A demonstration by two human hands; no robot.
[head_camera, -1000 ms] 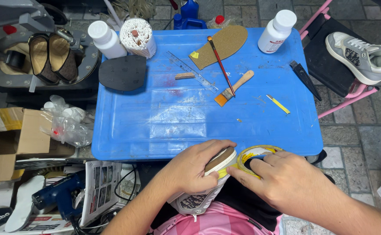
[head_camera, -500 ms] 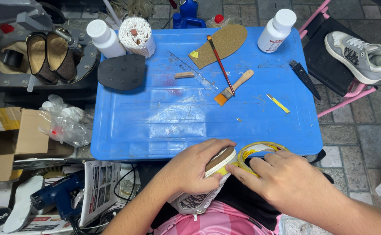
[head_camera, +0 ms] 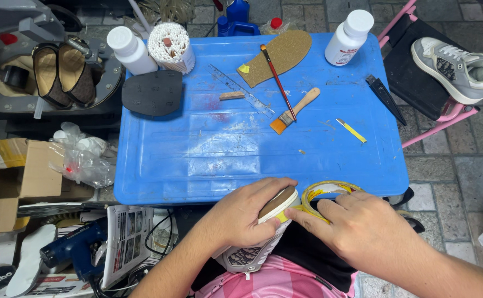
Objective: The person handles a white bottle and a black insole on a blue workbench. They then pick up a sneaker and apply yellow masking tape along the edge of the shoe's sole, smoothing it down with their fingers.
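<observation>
Left hand (head_camera: 241,218) clamps a sneaker (head_camera: 263,232), right hand (head_camera: 363,232) pinches yellow tape (head_camera: 321,193); cup (head_camera: 171,49) packed with sticks.

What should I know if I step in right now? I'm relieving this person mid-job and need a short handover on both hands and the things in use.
Left hand: grips the white patterned sneaker in the lap, sole edge turned up.
Right hand: holds the yellow roll of tape, fingertips pressing yellow tape on the sneaker's sole edge.
Blue plastic tray table: orange-bristled wooden brush, cork insole, black rubber sole piece, two white bottles.
Done: tape started at the toe end.
Left: I see no tape on the rest of the edge; the far side is hidden.
</observation>
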